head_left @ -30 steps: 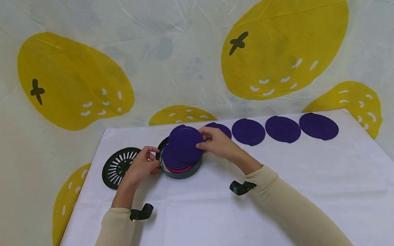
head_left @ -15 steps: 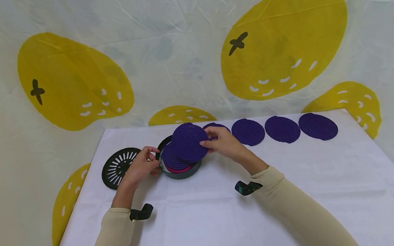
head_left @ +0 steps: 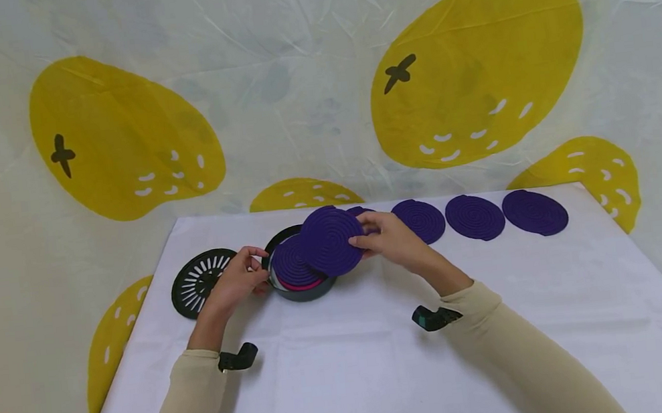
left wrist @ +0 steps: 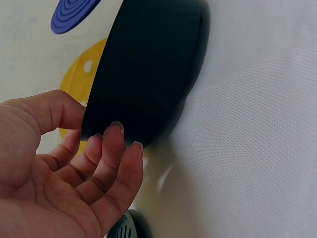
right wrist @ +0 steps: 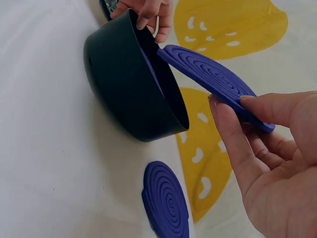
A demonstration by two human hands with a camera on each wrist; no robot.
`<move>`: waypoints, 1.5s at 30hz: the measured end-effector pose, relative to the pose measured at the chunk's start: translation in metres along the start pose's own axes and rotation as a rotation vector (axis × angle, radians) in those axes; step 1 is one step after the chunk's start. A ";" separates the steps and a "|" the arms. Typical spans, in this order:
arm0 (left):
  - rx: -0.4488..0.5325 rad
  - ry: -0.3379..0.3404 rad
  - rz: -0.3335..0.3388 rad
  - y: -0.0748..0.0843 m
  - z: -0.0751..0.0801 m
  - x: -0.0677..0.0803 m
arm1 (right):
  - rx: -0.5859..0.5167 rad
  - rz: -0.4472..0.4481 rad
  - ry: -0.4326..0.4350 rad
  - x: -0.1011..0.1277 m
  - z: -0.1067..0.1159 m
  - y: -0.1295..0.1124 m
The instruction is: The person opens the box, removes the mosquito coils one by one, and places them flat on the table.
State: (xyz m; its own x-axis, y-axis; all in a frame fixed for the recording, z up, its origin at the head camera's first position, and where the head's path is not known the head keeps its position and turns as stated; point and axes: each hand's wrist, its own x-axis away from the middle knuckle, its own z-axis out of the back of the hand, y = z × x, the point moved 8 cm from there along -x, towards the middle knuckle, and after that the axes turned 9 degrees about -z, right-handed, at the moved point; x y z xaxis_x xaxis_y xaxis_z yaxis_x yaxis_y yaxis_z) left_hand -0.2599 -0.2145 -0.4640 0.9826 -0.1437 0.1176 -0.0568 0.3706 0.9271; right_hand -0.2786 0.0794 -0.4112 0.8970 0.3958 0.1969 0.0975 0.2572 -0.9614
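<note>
My right hand [head_left: 395, 240] pinches the edge of a purple round coaster [head_left: 330, 240] with raised rings. It holds this coaster tilted above the right part of a dark round container [head_left: 306, 296]. Thumb and fingers of my left hand [head_left: 233, 285] grip the container's left rim, also seen in the left wrist view, where the dark container wall [left wrist: 143, 64] fills the middle. Inside the container lies another purple coaster [head_left: 293, 264], with a pink edge [head_left: 300, 286] showing below it. The held coaster hides part of the container's inside.
A black slotted round lid [head_left: 191, 288] lies to the left, partly behind my left hand. Along the table's back edge lie several purple coasters, among them one [head_left: 419, 221] near my right hand and one [head_left: 535, 212] farthest right. A fruit-patterned cloth [head_left: 308, 101] hangs behind.
My right hand has moved to the right with the pinched coaster, uncovering more of the coaster inside the container. My left hand has stayed at the rim.
</note>
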 end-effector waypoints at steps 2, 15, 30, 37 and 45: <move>-0.004 -0.001 -0.002 0.000 0.000 0.000 | 0.012 -0.010 0.009 0.003 0.004 0.002; -0.009 -0.005 -0.004 -0.001 0.000 0.001 | 0.062 -0.061 0.035 0.019 0.023 0.016; -0.011 0.001 -0.015 -0.002 0.002 0.003 | 0.083 -0.079 0.045 0.033 0.037 0.028; -0.006 -0.003 -0.001 -0.001 0.002 0.003 | 0.065 -0.077 0.056 0.038 0.044 0.035; 0.003 -0.011 0.007 -0.001 0.003 0.002 | 0.078 -0.118 0.050 0.043 0.049 0.046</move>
State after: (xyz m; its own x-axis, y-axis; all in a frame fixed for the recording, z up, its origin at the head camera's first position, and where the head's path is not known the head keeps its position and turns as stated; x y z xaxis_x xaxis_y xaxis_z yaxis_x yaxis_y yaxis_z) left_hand -0.2584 -0.2175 -0.4635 0.9802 -0.1511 0.1281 -0.0643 0.3690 0.9272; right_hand -0.2570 0.1509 -0.4374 0.9017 0.3149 0.2962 0.1718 0.3678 -0.9139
